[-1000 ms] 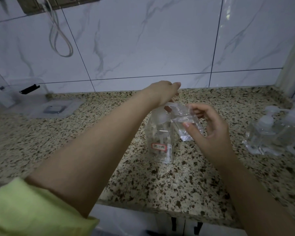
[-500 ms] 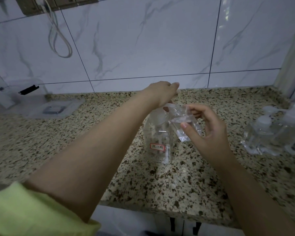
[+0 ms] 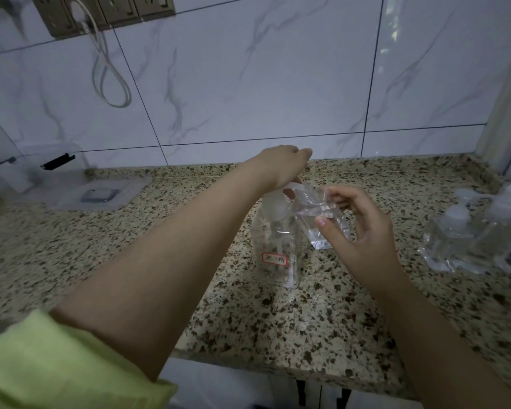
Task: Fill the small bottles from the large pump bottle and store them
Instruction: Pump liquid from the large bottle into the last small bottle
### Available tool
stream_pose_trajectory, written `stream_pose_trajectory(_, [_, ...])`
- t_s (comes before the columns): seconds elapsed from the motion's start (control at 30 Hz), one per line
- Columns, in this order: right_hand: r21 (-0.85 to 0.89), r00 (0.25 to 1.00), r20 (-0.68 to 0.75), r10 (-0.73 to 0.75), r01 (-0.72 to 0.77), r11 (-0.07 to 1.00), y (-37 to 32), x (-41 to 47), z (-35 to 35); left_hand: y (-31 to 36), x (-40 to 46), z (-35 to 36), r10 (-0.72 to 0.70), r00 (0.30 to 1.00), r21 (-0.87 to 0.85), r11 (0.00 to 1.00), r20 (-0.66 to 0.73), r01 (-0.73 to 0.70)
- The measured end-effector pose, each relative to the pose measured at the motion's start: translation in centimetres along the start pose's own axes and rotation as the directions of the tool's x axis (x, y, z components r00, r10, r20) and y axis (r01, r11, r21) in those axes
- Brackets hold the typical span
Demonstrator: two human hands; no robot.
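A large clear pump bottle (image 3: 278, 255) with a red-edged label stands mid-counter. My left hand (image 3: 283, 166) rests on top of its white pump head, fingers bent down over it. My right hand (image 3: 363, 231) holds a small clear bottle (image 3: 322, 219) tilted at the pump's spout, thumb in front and fingers behind. A little clear liquid shows in the small bottle's bottom.
Several small clear pump bottles (image 3: 478, 234) stand grouped at the counter's right edge. A clear plastic storage box (image 3: 56, 160) and its lid (image 3: 101, 196) lie at the back left. A socket strip with a white cable (image 3: 109, 69) hangs on the tiled wall. The granite counter's (image 3: 278, 335) front edge is near me.
Both hands and both bottles keep nearly the same pose. The view has tilted up a little, showing more of the wall.
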State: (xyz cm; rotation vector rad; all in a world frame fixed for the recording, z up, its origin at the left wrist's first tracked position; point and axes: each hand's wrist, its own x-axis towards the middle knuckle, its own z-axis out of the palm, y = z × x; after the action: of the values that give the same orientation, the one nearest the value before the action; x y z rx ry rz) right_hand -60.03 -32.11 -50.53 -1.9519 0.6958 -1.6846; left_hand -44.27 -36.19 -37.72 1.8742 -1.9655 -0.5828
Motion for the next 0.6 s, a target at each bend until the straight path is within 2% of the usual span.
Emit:
stream_pose_trajectory(0.13, [-0.014,1.000,-0.004,-0.003,0.003,1.000,-0.02,0.03,-0.12,0.01,0.23,0.29,-0.017,0.999,0.063,0.998,0.027,0.015])
stream_pose_trajectory(0.27, [-0.005,1.000,-0.006,-0.005,0.005,1.000,0.00,0.11,-0.08,-0.38,0.30,0.26,-0.020,1.000,-0.007,1.000,0.016,0.020])
stream_pose_trajectory(0.4, [-0.010,1.000,0.010,-0.015,0.015,1.000,0.19,0.10,-0.06,-0.04,0.17,0.31,-0.021,0.998,0.056,0.998,0.051,0.018])
stream_pose_trajectory(0.5, [-0.003,1.000,0.000,0.000,0.000,1.000,0.22,0.04,-0.04,-0.08,-0.03,0.08,-0.010,0.998,0.006,1.000,0.056,0.010])
stream_pose_trajectory(0.6, [-0.008,1.000,0.010,-0.007,0.007,1.000,0.23,0.03,-0.04,0.09,-0.06,-0.03,-0.025,0.996,0.038,0.999,0.086,0.021])
